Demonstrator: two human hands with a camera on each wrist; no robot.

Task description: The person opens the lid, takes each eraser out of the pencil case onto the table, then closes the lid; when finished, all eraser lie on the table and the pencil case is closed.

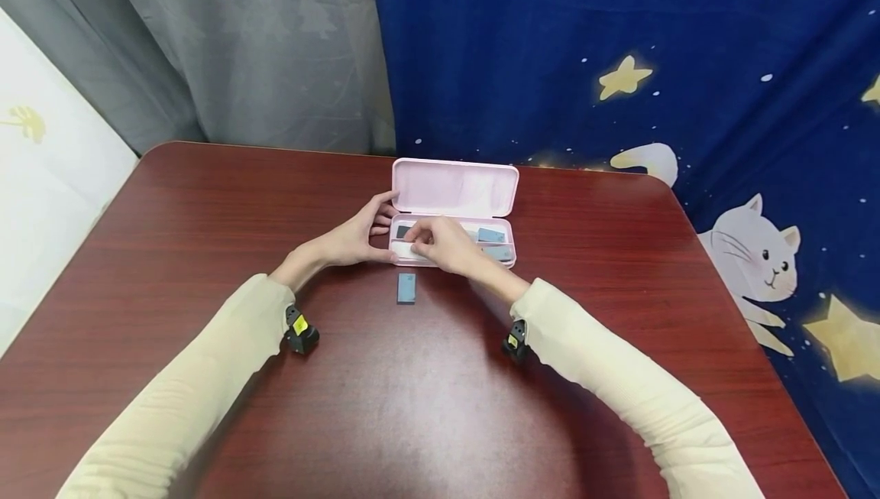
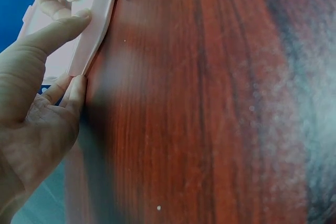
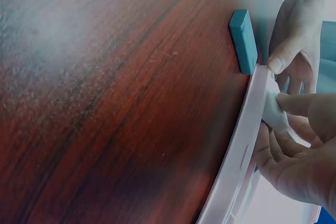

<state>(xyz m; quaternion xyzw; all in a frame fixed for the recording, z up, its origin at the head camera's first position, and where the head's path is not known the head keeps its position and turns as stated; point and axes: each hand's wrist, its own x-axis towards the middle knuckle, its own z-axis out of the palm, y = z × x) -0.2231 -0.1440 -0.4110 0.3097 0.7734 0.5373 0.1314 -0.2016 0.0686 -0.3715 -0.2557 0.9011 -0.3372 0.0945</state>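
Pink case [image 1: 456,188] holds blue blocks [image 1: 491,235] and, seemingly, a white piece [image 3: 274,111].

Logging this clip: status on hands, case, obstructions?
Left hand touching open case. Right hand pinching white block. Blue block in front of case, blocking neither hand.

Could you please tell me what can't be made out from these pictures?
- Head view: the right hand covers part of the inside of the pink case.
- Head view: any lettering on the blue block lying on the table is too small to read.
- Left wrist view: the top edge cuts off that block and part of the case.
- Right wrist view: fingers hide part of the white piece; the bottom edge cuts off the case.
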